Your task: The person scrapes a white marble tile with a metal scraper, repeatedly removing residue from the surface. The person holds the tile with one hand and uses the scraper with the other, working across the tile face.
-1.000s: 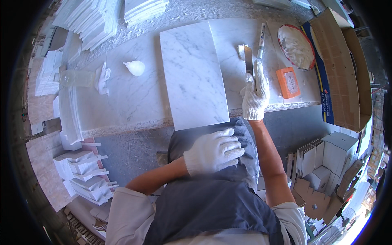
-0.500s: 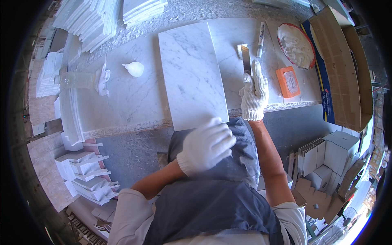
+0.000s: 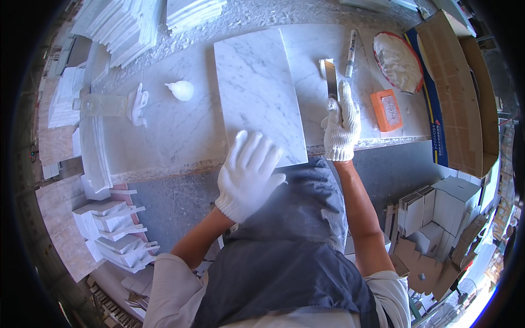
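A white marble tile (image 3: 260, 93) with grey veins lies on the bench, its near end jutting past the front edge. My left hand (image 3: 249, 177), in a white knit glove, is over that near end, fingers spread and holding nothing; whether it touches the tile I cannot tell. Right of the tile, my gloved right hand (image 3: 342, 131) is closed around a putty knife (image 3: 331, 83). The knife's handle is hidden in my palm, and white paste clings near the far end of its blade. A marker pen (image 3: 351, 53) lies just beyond my fingertips.
An orange block (image 3: 386, 110) and a red-rimmed bowl of white paste (image 3: 398, 61) sit at the right, beside a cardboard box (image 3: 456, 93). On the left are a white squeeze bulb (image 3: 180, 90), a crumpled cloth (image 3: 138, 105) and a clear bottle (image 3: 103, 105). Stacked tiles (image 3: 123, 30) stand behind.
My left hand has swung left and slightly farther out, from in front of the tile's near right corner to its near left part, and its fingers have spread. My right hand keeps its place with the putty knife.
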